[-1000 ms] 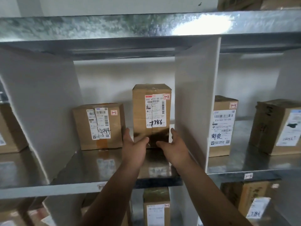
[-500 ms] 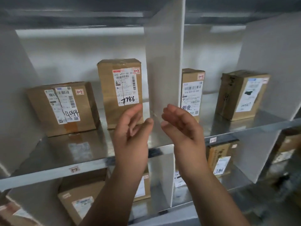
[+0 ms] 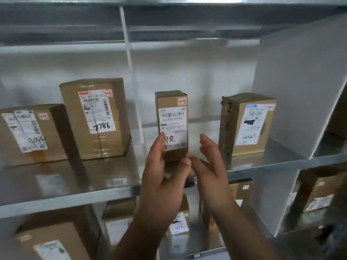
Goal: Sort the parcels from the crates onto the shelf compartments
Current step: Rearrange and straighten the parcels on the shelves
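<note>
The tall parcel marked 7786 point(image 3: 97, 119) stands upright on the metal shelf point(image 3: 75, 196), next to a wider parcel point(image 3: 32, 134) at the left. Right of the thin white divider point(image 3: 131, 72) stand a narrow parcel point(image 3: 172, 117) and a squat one point(image 3: 247, 122). My left hand point(image 3: 161, 177) and my right hand point(image 3: 210, 169) are raised in front of the narrow parcel, palms facing each other, fingers relaxed. Neither hand holds anything, and they hide the narrow parcel's lower part.
A thick white divider point(image 3: 300, 87) closes the right compartment. Below the shelf, more cardboard parcels point(image 3: 56, 239) sit in lower compartments, with another box point(image 3: 319, 186) at the lower right. The upper shelf's metal edge point(image 3: 169, 17) runs across the top.
My hands let go of the 7786 parcel and drew back from it. The view swung right, so both empty hands now sit before the narrow parcel in the adjacent compartment.
</note>
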